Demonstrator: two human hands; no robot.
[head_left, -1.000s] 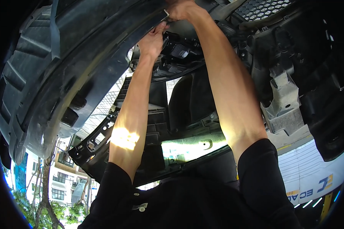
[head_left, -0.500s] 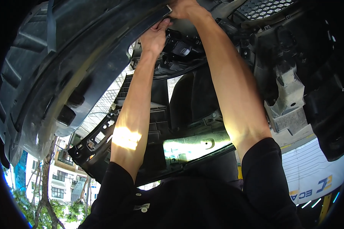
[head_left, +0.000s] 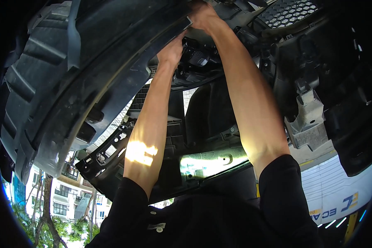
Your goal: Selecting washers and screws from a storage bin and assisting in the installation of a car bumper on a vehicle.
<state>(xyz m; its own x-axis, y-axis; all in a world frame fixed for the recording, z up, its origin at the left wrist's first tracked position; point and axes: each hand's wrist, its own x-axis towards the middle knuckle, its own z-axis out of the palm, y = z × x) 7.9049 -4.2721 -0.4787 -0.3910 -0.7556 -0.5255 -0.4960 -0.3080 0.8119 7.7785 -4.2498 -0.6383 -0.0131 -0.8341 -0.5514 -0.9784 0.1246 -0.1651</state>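
A large curved black plastic car panel [head_left: 111, 62] with moulded ribs fills the upper left, its long edge running up to a cut end near my hands. Against this edge, my left hand [head_left: 170, 50] is closed, with the thumb side along it and most fingers behind it. My right hand [head_left: 203, 17] reaches to the panel's end at the top; its fingers are in shadow and blurred, so their grip does not show. Below the hands is a dark finned part [head_left: 199, 58] inside the car body.
A metal bracket [head_left: 309, 113] hangs right of my right arm, below a honeycomb grille [head_left: 287, 14]. A black perforated frame [head_left: 107, 153] and a sunlit crossmember [head_left: 213, 163] lie under my forearms. A white printed surface [head_left: 339, 186] stands lower right, trees and a building [head_left: 62, 200] lower left.
The panel's end has shifted slightly down and right in view, and both hands with it. The left thumb and fingers, visible before, are now more covered by the panel edge.
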